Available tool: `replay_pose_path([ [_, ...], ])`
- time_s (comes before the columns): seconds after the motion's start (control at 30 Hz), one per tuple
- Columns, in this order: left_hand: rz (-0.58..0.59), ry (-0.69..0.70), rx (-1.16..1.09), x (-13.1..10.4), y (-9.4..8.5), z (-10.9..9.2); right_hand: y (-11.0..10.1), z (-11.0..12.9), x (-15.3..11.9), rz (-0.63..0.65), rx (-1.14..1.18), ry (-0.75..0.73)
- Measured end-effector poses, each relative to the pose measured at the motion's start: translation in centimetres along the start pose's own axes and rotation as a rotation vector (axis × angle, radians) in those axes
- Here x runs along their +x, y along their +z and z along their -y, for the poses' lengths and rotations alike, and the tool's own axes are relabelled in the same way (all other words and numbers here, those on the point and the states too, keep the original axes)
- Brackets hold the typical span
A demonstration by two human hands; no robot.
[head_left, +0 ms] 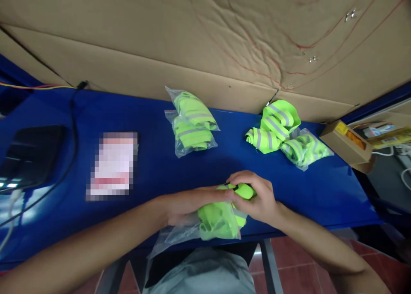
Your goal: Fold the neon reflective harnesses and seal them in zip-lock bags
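"Grey clothing (pixel 202 272) sits closest to my camera, cut off by the bottom edge, on the near side of the clear bag (pixel 220 223). I'll place everything from that bag."

"Where is it, and what's in it?"

"At the near edge of the blue table (pixel 154 169). I see yellow-green cloth hazily through the plastic; a loose end trails off to the left, too thin for me to trace."

"And the hands?"

"At the bag's far right corner, the right hand (pixel 261 195) has its fingers curled closed round a green strap (pixel 245 191). A small black piece shows by the fingertips, too little to name. The left hand (pixel 199 199) lies across the bag's top, fingers stretched toward the right hand. Its underside is hidden, so I can't tell how far it's closed or whether it grips the plastic."

"Anything beyond the bag?"

"Two packed bags (pixel 193 133), one overlapping the other, behind it and slightly left. Behind it to the right, a loose strap bundle (pixel 278 120) beside another packed bag (pixel 305 148); I can't make out quite where they meet. Further right, a carton (pixel 340 144) with something orange inside."

"Left of it?"

"A flat thing (pixel 112 167), masked by coarse squares, unreadable to me. Past that, a dark device (pixel 35 152), cut off at my left edge, near a black cable (pixel 76 137)."
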State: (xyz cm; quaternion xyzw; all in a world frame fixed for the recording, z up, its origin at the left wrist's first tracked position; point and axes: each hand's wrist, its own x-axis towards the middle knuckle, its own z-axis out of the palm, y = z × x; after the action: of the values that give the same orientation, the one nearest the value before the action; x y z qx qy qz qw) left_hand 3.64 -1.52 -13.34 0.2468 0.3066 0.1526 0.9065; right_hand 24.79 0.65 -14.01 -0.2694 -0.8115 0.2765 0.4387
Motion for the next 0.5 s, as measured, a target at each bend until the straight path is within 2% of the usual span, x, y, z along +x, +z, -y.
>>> replay_pose_path([
  [0.2, 0.390, -0.041, -0.084, -0.3, 0.0, 0.0, -0.4, 0.5, 0.1, 0.000, 0.114, -0.039],
  [0.3, 0.400, -0.007, -0.128, -0.6, 0.2, -0.5, -0.2, 0.5, 1.1, -0.001, 0.073, -0.040],
  [0.4, 0.379, -0.012, -0.160, -0.8, -0.1, -0.4, 0.4, 0.5, 2.3, 0.014, 0.127, 0.035],
  [0.5, 0.447, -0.049, -0.174, -0.5, -0.2, 0.4, 1.0, 0.8, 2.5, -0.020, 0.223, 0.129],
])
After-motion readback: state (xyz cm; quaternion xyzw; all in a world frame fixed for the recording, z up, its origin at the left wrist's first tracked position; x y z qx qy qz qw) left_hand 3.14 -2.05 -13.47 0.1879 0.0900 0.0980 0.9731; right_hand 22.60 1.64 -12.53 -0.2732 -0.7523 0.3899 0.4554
